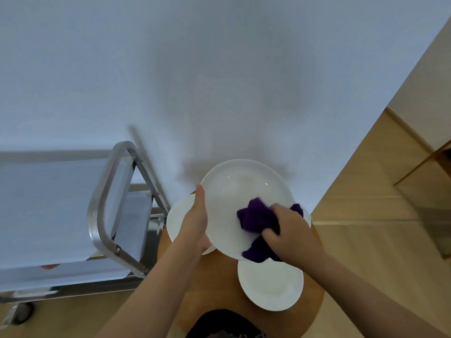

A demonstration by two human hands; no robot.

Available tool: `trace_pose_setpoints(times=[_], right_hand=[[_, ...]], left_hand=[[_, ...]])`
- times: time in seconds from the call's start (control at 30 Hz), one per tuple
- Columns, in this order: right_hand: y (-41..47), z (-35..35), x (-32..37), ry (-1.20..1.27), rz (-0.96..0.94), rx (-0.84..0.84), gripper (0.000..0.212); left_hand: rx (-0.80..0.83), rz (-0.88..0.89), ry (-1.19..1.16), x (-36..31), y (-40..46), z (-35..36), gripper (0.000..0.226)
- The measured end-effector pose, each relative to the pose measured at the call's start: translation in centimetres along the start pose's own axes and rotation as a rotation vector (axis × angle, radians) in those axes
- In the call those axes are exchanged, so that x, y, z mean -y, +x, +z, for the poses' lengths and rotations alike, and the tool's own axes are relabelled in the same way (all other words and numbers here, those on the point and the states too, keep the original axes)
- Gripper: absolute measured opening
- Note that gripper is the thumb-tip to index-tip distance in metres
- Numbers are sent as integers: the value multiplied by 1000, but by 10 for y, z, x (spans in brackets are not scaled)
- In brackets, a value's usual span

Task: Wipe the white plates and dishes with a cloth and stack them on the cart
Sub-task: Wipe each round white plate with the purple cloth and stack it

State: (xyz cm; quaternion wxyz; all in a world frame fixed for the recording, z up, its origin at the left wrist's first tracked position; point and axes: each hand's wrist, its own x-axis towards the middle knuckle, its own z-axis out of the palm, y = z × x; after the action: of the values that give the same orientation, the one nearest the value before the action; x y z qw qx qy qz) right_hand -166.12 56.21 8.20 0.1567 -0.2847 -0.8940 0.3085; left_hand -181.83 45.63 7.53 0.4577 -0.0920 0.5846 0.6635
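Observation:
A large white plate [234, 198] is held tilted above a small round wooden table [219, 284]. My left hand [196, 223] grips its left rim, thumb on the upper face. My right hand [290, 232] holds a bunched purple cloth [257, 218] pressed against the plate's lower right face. Another white plate [271, 286] lies flat on the table below it. A further white plate [177, 220] lies on the table's left side, partly hidden by my left hand. The steel cart [105, 206] stands to the left.
The cart's bent metal handle [97, 215] is close to the table's left edge, and its shiny top shelf [48, 211] mirrors the wall. A white wall fills the back. Light wooden panels [390, 191] and floor lie to the right.

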Motion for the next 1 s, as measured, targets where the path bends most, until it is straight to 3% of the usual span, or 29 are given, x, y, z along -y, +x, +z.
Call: trace_pose_setpoints(times=[0.07, 0.1, 0.23, 0.27, 0.33, 0.43, 0.6, 0.8, 0.9, 1.0], right_hand=[[-1, 1, 20, 297, 148, -230, 18], [-3, 1, 28, 339, 106, -238, 20], [-15, 25, 27, -126, -377, 307, 56], [-15, 29, 21, -223, -428, 355, 58], [-6, 29, 11, -361, -493, 339, 57], [18, 14, 12, -647, -772, 307, 54], [63, -18, 3, -754, -1060, 318, 50], [63, -35, -15, -828, -685, 79, 55], [28, -5, -7, -576, -353, 19, 64], [5, 31, 25, -297, -82, 1, 79]], left_hand=[[40, -30, -32, 3, -1, 2, 70], [57, -27, -47, 4, -1, 3, 71], [66, 2, 60, 5, -4, 8, 72], [46, 7, 114, 6, -4, 7, 72], [30, -3, 172, 7, -6, 7, 70], [54, -57, 215, 8, -12, 8, 68], [151, -8, 201, 12, -16, 7, 67], [40, 176, 128, -6, -17, 1, 61], [-46, 243, 58, -11, -16, 4, 45], [-44, 242, 4, -8, -19, 17, 48]])
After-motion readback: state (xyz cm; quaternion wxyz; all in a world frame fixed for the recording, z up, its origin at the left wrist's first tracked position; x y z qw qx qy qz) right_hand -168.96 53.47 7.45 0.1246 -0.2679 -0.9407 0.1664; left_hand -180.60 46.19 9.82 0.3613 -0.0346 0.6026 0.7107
